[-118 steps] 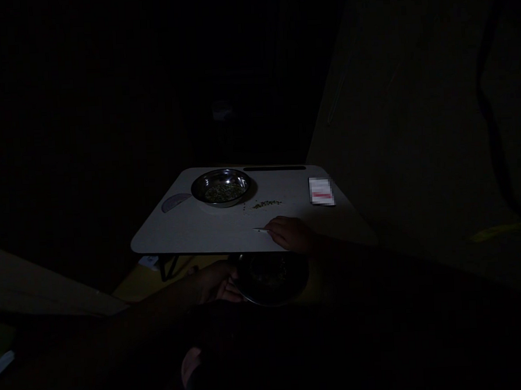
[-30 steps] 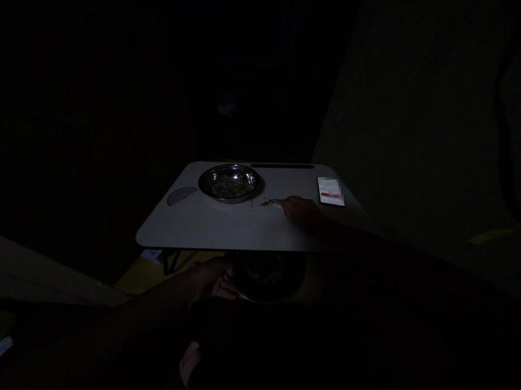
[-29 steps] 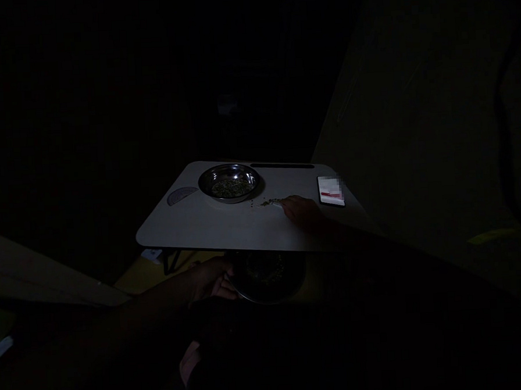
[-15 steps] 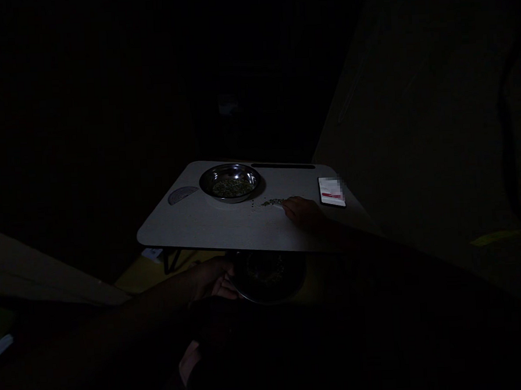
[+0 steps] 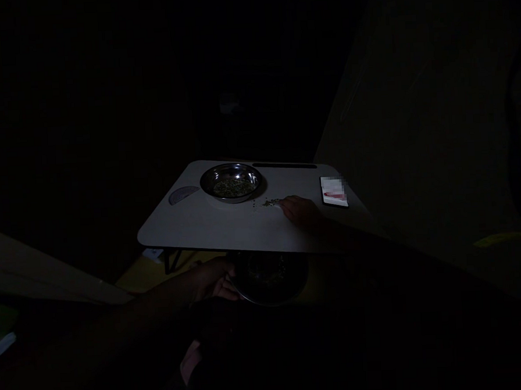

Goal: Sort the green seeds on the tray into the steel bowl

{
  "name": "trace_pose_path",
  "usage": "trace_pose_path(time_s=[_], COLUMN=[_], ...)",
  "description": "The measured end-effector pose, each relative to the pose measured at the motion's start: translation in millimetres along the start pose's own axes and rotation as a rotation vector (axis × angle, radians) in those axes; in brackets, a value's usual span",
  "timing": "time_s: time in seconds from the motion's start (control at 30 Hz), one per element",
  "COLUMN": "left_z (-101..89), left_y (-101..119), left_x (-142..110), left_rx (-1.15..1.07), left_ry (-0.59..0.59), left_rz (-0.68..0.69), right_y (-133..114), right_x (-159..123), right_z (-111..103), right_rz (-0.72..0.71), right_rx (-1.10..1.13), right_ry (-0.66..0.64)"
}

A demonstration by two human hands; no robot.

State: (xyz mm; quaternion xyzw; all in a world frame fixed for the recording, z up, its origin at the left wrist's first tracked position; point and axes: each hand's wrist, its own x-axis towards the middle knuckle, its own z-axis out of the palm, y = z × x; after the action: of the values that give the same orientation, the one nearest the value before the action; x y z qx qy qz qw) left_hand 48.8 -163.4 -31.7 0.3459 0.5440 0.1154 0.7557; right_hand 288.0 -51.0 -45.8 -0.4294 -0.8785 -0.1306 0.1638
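Note:
Below the table's near edge, my left hand (image 5: 219, 281) is closed on the rim of a dark metal bowl (image 5: 270, 302) with some pale grains inside. On the tabletop, my right hand (image 5: 303, 211) lies with its fingers curled together beside a small scatter of green seeds (image 5: 269, 202). A thin whitish edge shows at its fingertips, too dim to name. Farther back stands a shiny steel bowl (image 5: 232, 199) with many green seeds (image 5: 233, 188) in it.
The white folding table (image 5: 210, 227) bears a protractor-like half-round shape (image 5: 183, 194) at left and a lit phone (image 5: 334, 192) at right. A dark slot (image 5: 285, 166) runs along its far edge. A wall (image 5: 433, 151) rises to the right. The surroundings are very dark.
My right hand has moved slightly over the loose seeds, and fewer of them show beside its fingers. My left hand and the lower bowl keep their place.

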Motion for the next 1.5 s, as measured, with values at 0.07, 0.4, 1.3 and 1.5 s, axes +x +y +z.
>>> trace_pose_path(time_s=[0.07, 0.4, 1.3, 1.5], left_z=[0.9, -1.7, 1.5, 2.3], left_y=[0.6, -0.6, 2.3, 1.9], left_x=[-0.8, 3.2, 2.1, 2.1], left_rx=[-0.005, 0.007, 0.013, 0.010], left_ry=[-0.006, 0.006, 0.007, 0.007], left_rz=[-0.010, 0.019, 0.003, 0.002], right_y=[0.8, 0.4, -11.3, -15.6], right_x=[0.3, -2.7, -5.6, -5.5], right_z=[1.1, -1.3, -12.6, -15.7], right_rz=[0.003, -0.014, -0.056, -0.063], right_rx=[-0.048, -0.103, -0.091, -0.073], right_ry=[-0.005, -0.046, -0.073, -0.100])
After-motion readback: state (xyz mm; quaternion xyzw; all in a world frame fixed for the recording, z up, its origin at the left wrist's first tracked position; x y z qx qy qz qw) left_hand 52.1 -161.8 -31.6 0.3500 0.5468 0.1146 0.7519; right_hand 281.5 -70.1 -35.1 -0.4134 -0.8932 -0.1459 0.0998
